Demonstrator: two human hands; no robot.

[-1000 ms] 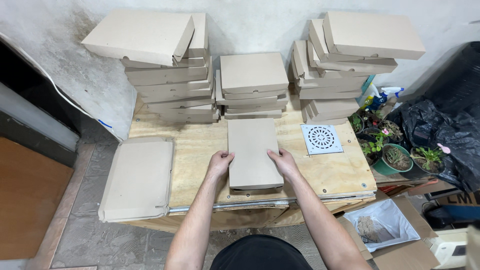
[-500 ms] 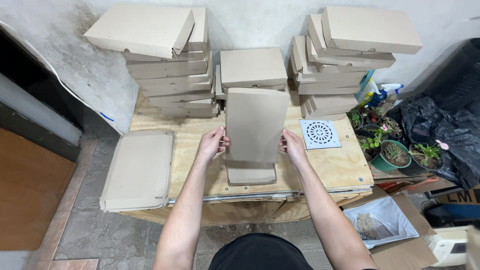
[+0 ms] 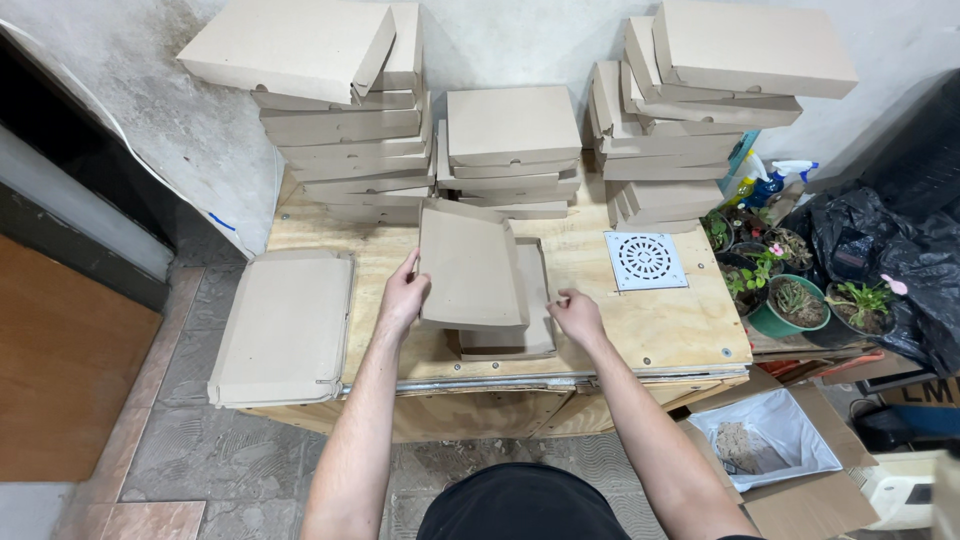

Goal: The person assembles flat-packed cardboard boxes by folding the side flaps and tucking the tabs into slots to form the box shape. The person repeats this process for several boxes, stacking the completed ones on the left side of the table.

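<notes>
Tilting lower and leftward now compared with half a second back, when both hands were holding it upright: flat cardboard sheet (image 3: 470, 268) leaning over the small pile of blanks (image 3: 520, 335) on the plywood table (image 3: 660, 335). Left hand (image 3: 402, 297) pinching the sheet's left edge, thumb in front, fingers behind. Right hand (image 3: 577, 316) letting go, fingers loosely curled, tips touching the pile's right edge. Looking light, thin and bendy, probably creasing easily; best gripped along both long edges. Lying to the left, a bigger bundle of flats (image 3: 285, 325) overhanging the table. Sitting to the right, a white drain grate (image 3: 645, 261). Crowding the back, stacks of folded boxes (image 3: 512, 150); beyond the right corner, potted plants (image 3: 795, 300)
</notes>
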